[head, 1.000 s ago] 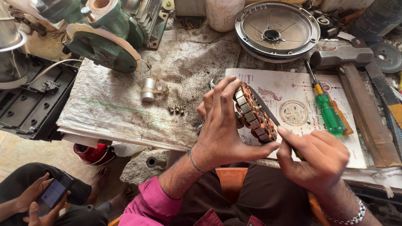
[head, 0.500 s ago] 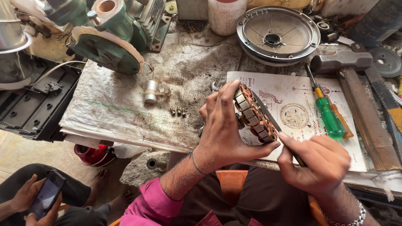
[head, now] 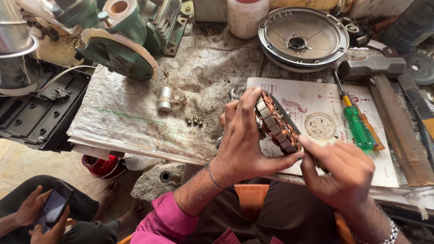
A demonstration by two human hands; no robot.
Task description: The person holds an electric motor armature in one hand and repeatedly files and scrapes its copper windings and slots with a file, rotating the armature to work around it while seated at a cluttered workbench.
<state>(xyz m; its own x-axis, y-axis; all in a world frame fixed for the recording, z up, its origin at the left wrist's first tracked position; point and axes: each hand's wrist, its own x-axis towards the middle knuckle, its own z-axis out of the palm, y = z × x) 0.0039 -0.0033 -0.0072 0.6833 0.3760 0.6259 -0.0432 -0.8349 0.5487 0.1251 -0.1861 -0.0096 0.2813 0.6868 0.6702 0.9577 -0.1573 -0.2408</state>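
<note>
Two hands work on one part above the front edge of the counter (head: 135, 122). The left hand (head: 244, 144) wraps its grip around a round wound stator (head: 276, 123), held on edge, with thumb below and fingers curled over the rim. The right hand (head: 337, 169) has its grip pinched on a thin dark tool (head: 284, 114), whose tip lies along the stator's face; its exact kind cannot be read.

Progress, as a judgement: the unit is already taken apart. A round metal cover (head: 302, 38) lies separate at the back, and small brass screws (head: 194, 120) sit loose on the cloth. Work on the stator is under way; reassembly is not yet done.

Surroundings: a green-handled screwdriver (head: 357, 124) and a hammer (head: 375, 68) lie to the right on a printed sheet (head: 325, 101). A small silver capacitor (head: 164, 98) rests near the screws. A green machine (head: 122, 40) crowds the back left. Another person's hands hold a phone (head: 52, 208) at lower left, well apart.
</note>
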